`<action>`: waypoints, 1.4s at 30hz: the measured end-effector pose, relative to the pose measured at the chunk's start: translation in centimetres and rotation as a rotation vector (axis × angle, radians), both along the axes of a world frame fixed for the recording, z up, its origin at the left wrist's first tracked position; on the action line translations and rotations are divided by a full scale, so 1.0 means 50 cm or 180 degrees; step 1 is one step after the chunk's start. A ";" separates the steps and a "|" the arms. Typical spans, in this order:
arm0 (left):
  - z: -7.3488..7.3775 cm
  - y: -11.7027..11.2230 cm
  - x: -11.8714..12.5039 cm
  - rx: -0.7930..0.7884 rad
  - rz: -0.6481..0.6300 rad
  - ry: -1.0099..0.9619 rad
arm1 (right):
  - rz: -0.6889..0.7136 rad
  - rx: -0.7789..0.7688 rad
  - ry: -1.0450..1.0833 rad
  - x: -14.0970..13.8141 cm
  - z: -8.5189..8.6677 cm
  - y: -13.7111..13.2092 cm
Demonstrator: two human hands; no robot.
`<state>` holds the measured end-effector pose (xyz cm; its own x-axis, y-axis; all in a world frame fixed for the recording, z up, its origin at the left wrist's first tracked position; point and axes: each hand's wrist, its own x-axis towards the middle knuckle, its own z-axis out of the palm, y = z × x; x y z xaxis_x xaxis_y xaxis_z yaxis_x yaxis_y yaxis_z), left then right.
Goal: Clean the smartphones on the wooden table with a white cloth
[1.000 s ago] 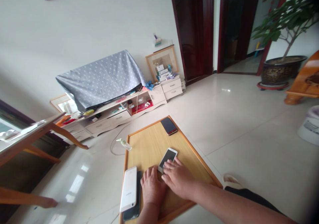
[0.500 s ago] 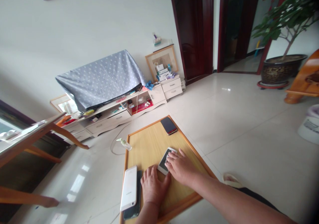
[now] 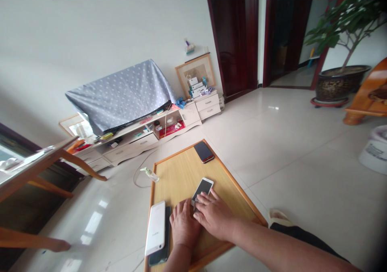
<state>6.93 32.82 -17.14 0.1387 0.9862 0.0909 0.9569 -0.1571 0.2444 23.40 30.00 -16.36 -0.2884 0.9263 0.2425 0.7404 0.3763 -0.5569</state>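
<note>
A white phone (image 3: 204, 186) lay face up around the middle of the desk (image 3: 177, 173), the right hand (image 3: 214, 214) resting with fingers spread across its lower part, the left hand (image 3: 185, 223) close beside its near corner. The hands' overlap hid the contact, so whether either grip held anything could not be told. Steadying the edge with the left and pressing lightly with the right seemed the sound way to prevent sliding.

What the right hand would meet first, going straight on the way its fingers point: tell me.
Probably the left hand, close ahead of the right hand, which partly covers the white phone; their relative heights are unclear.
</note>
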 end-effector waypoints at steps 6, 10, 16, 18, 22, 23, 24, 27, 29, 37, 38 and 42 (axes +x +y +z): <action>0.009 -0.002 0.000 -0.0087 0.0009 0.0054 | 0.0209 -0.0004 0.0001 0.013 0.016 -0.005; 0.015 -0.006 0.007 -0.0033 0.0076 0.0065 | 0.0054 0.0007 -0.0025 0.042 0.023 0.020; 0.009 -0.004 0.003 0.0056 0.0026 0.0037 | 0.0043 -0.0022 0.0012 0.037 0.022 0.018; 0.006 -0.003 0.001 0.0029 0.0003 0.0044 | 0.0225 -0.0020 0.0017 0.030 0.019 0.011; 0.004 -0.004 0.004 0.0104 0.0018 0.0061 | 0.0111 -0.0032 0.0001 0.050 0.017 0.026; 0.005 -0.004 0.005 0.0133 0.0016 0.0066 | -0.0008 -0.0042 -0.0016 0.060 0.017 0.034; 0.005 -0.005 0.006 0.0152 0.0016 0.0074 | -0.0125 -0.0049 -0.0039 0.068 0.017 0.041; 0.005 -0.006 0.007 0.0140 0.0023 0.0099 | -0.0310 -0.0017 -0.0108 0.077 0.015 0.046; 0.006 -0.005 0.006 0.0130 0.0042 0.0096 | -0.0259 0.0049 -0.0119 0.066 0.011 0.036; 0.009 -0.005 0.007 0.0104 0.0042 0.0121 | -0.0234 0.0013 -0.0142 0.073 0.015 0.035; 0.010 -0.006 0.007 0.0105 0.0050 0.0135 | -0.0365 -0.0031 -0.0160 0.082 0.017 0.042; 0.012 -0.007 0.008 0.0073 0.0058 0.0169 | -0.0588 -0.0016 -0.0232 0.093 0.021 0.048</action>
<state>7.33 32.46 -16.52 0.1259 0.9863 0.1063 0.9711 -0.1444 0.1898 28.06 32.41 -15.33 -0.1301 0.9662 0.2224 0.8351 0.2277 -0.5008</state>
